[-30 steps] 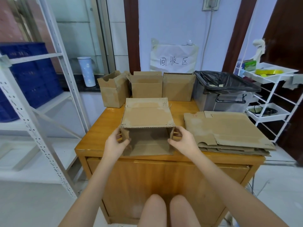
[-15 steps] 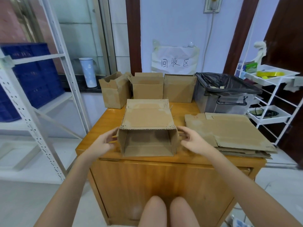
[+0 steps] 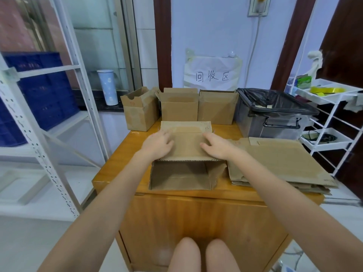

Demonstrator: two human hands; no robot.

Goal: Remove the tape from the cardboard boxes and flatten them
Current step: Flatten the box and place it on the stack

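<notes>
Both the left hand [image 3: 157, 144] and the right hand [image 3: 217, 146] press flat-fingered, gripping nothing, on the open box [image 3: 186, 163] at the bench's front edge, beside the flattened pile [image 3: 284, 163] at its right edge, while three standing boxes [image 3: 178, 108] wait along its back edge.

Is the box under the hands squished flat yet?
Not yet. The brown cardboard box is leaning, its near end open and hollow, while the left hand and right hand lie on top.

Viewpoint: head-worn, above the person's knees, looking forward and down.
Facing: the orange-brown wooden table [image 3: 125, 154], white wall behind.
Nearness: close; forearms reach in from the bottom edge (wide-angle).
Overlap: single view only.
</notes>
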